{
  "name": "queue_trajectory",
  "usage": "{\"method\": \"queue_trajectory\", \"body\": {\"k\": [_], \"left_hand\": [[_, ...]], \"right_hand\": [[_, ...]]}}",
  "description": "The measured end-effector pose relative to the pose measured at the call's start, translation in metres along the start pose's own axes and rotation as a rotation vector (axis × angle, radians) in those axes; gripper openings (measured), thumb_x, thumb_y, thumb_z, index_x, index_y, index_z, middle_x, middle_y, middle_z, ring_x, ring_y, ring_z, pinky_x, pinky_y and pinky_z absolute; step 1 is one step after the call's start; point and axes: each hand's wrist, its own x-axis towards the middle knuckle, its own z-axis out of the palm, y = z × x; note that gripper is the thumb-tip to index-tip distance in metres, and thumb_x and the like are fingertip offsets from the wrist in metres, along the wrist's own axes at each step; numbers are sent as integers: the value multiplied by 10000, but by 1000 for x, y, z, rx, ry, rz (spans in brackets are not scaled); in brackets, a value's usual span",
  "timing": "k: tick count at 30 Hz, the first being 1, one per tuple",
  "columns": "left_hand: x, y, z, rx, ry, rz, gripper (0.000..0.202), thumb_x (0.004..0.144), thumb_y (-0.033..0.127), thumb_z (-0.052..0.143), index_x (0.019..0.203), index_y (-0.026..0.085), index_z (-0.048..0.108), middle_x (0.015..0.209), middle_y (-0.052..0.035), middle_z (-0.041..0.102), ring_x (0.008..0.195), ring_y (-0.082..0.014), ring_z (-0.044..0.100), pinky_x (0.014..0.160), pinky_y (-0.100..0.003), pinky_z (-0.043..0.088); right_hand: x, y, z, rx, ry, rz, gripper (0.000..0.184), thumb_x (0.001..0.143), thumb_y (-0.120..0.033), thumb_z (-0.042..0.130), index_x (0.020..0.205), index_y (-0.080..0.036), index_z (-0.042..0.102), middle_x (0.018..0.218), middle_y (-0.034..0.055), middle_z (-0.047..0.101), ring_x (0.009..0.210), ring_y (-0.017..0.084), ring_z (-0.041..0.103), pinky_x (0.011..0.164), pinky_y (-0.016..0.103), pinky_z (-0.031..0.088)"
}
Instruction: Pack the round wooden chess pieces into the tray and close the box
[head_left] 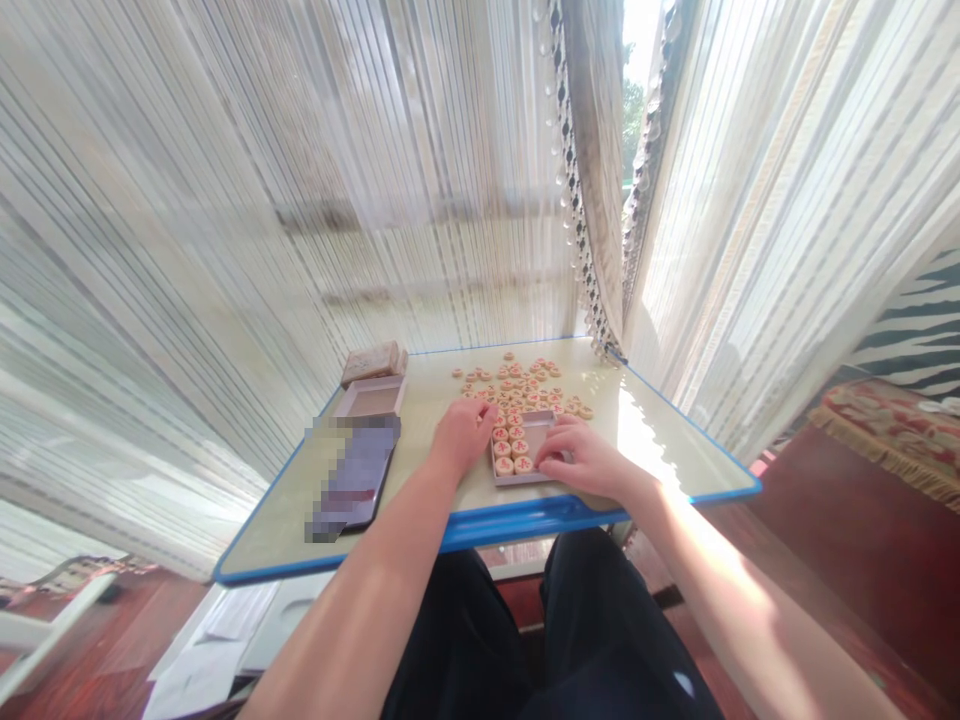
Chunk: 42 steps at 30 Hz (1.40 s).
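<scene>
Head view: the bench (424, 395) is seen from above, with both grips placed near its close edge.
Left grip (463, 432): its fingers are curled at the left rim of the tray; whether a piece is held cannot be told.
Right grip (583, 456): it is laid over the right side of the tray with bent fingers, fingertips close to the nearer pieces; whether anything is pinched cannot be told.
Tray (534, 428): it is set flat between the two grips, its pale floor seen just left of the right grip.
Packed pieces (503, 466): round, red-marked discs are lined up in two columns, between the grips.
Loose pieces (534, 384): discs are scattered on the bench beyond both grips, some near the left fingertips.
Dark device (360, 475): it is laid flat to the left of the left grip, partly blurred.
Second tray (373, 402): it is placed farther off, to the left grip's left, with a box (367, 363) just behind.
Striped curtain (450, 200): it is hung beyond the bench, well past both grips.
</scene>
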Motion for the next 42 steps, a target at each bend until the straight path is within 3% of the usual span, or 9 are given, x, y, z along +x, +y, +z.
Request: {"method": "queue_trajectory", "body": {"k": [7, 12, 15, 21, 26, 31, 37, 42], "left_hand": [[1, 0, 0, 20, 7, 24, 307, 898, 324, 382, 773, 176, 621, 800, -54, 642, 830, -185, 558, 802, -309, 422], [2, -2, 1, -15, 79, 5, 268, 898, 247, 372, 889, 163, 625, 886, -77, 650, 897, -195, 564, 860, -331, 428], [3, -4, 2, -31, 144, -22, 272, 885, 188, 363, 986, 154, 614, 975, -88, 643, 964, -204, 557, 901, -347, 424], [3, -6, 2, -7, 68, -32, 295, 842, 107, 378, 973, 136, 641, 991, -83, 656, 1002, -205, 551, 942, -338, 416], [4, -11, 3, 29, 88, -114, 363, 778, 25, 385, 1019, 124, 637, 1042, -83, 656, 1035, -195, 545, 953, -298, 404], [6, -12, 3, 34, -14, -213, 368, 663, -19, 472, 943, 136, 654, 1016, -76, 670, 977, -191, 583, 903, -270, 428], [4, -11, -4, 32, 91, -306, 438, 663, -45, 403, 988, 118, 646, 1071, -105, 655, 1056, -204, 564, 948, -280, 399], [4, -17, -1, -11, 54, -376, 405, 694, -21, 392, 980, 127, 637, 1078, -111, 652, 1050, -212, 572, 924, -298, 417]], "right_hand": [[1, 7, 1, -7, 76, -32, 198, 792, -215, 546, 674, -211, 705, 642, 10, 621, 754, 168, 526, 825, 331, 371], [3, 18, 4, 1, 321, 39, 188, 800, -197, 514, 872, -208, 687, 720, 16, 616, 779, 168, 540, 820, 336, 389], [4, 23, 5, 9, 387, 72, 227, 798, -203, 509, 977, -205, 648, 788, 27, 607, 831, 179, 541, 832, 345, 404], [6, 31, 10, -67, 366, 172, 236, 805, -226, 503, 990, -205, 648, 992, 63, 601, 1036, 213, 499, 946, 373, 368], [8, 38, 13, -90, 380, 242, 252, 800, -203, 482, 987, -193, 650, 1018, 71, 592, 1033, 208, 507, 945, 359, 379], [9, 39, 15, -77, 339, 244, 252, 773, -153, 467, 949, -178, 647, 969, 68, 613, 980, 192, 535, 899, 333, 410], [10, 40, 14, -73, 311, 228, 213, 749, -144, 484, 846, -193, 668, 929, 57, 630, 965, 190, 544, 889, 327, 412], [8, 39, 14, -8, 286, 212, 201, 742, -160, 514, 826, -198, 693, 973, 56, 640, 989, 191, 555, 930, 336, 400]]}}
